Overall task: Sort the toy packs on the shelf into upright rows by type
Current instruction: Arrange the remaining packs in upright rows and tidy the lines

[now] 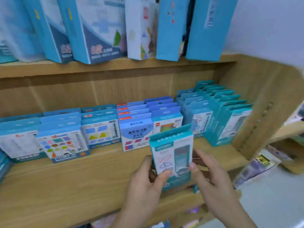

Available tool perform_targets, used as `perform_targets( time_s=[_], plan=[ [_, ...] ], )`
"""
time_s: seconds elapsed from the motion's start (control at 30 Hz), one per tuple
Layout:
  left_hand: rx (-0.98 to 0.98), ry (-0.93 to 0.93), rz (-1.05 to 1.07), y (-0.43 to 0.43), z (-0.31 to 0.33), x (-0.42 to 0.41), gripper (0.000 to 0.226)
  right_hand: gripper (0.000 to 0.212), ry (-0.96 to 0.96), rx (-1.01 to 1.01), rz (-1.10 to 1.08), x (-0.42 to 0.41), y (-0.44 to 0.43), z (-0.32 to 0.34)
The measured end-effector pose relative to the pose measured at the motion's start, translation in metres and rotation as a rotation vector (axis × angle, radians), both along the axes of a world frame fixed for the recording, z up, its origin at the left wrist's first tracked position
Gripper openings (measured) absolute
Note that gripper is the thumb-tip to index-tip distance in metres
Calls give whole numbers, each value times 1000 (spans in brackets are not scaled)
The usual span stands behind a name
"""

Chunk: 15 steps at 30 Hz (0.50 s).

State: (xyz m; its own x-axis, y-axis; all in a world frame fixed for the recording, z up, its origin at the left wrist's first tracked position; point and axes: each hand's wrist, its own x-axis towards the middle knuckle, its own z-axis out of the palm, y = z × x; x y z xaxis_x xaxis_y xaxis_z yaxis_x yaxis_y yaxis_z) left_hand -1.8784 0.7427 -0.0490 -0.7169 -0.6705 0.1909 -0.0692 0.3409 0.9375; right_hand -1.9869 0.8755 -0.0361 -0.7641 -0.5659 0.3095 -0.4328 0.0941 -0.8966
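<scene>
Left hand (144, 183) and right hand (212, 176) pinch 1 teal pack (172, 155) upright by its sides, over the near shelf (65, 186) edge. Step in hand: placing. Next move, likely: carry it right to the matching teal row (230, 119).

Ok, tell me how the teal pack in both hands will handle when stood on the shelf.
Probably stiff: the teal pack keeps flat faces between the left hand and right hand. Likely light, since thumb pinches carry it. Tall and thin, it may tip unless leaned against the matching teal row.
</scene>
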Motion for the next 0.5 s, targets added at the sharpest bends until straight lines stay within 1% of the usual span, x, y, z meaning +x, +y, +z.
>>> perform_targets(
  time_s=[0.07, 0.13, 0.27, 0.4, 0.5],
  plan=[
    [5, -16, -58, 20, -3, -35, 40, 34, -5, -19, -53, -32, 27, -2],
    [-33, -36, -86, 36, -5, -67, 38, 38, 14, -6, -98, -62, 49, -7],
    [-114, -77, -119, 61, 1, -119, 19, 49, -54, 46, -131, -110, 77, -9],
    [-249, -109, -129, 70, 10, -176, 24, 58, -93, 43, -176, -145, 84, -9],
    [-359, -153, -129, 76, 6, -214, 28, 64, -72, 50, -146, -152, 84, -9]
  ],
)
